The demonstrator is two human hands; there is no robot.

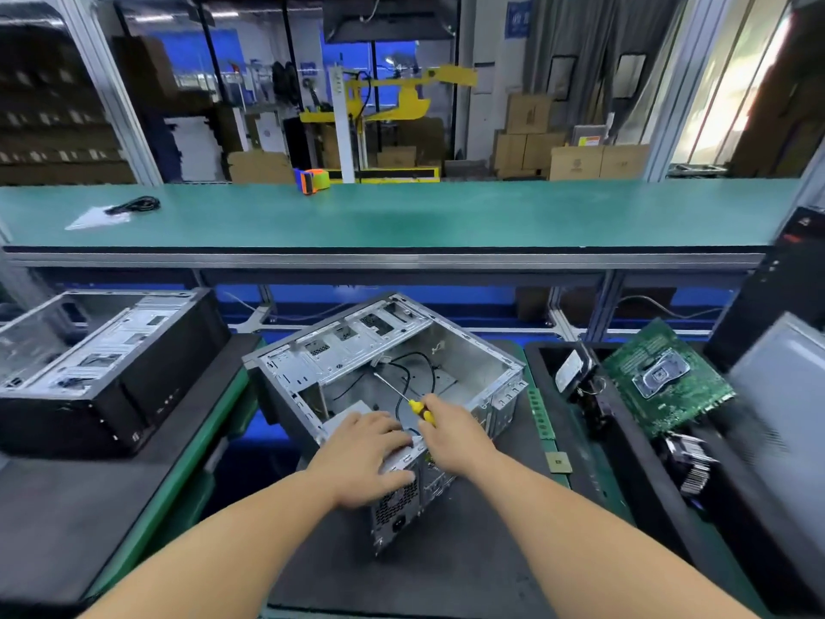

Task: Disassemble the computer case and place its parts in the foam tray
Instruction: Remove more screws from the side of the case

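An open silver computer case (464, 350) lies on its side on a dark mat, turned at an angle, with black cables loose inside. My left hand (366, 457) grips the grey power supply (402, 498) at the case's near corner. My right hand (451, 431) is shut on a yellow-and-black screwdriver (417, 406) whose shaft points up and left into the case. The black foam tray (634, 457) stands to the right. It holds a green motherboard (665, 377), a hard drive (573, 370) and a heatsink with fan (689, 466).
A second black computer case (111, 368) lies at the left. A green memory stick (541, 415) and a small CPU chip (559, 462) lie on the mat right of the case. A grey side panel (785, 395) leans at far right. A green shelf (402, 216) runs above.
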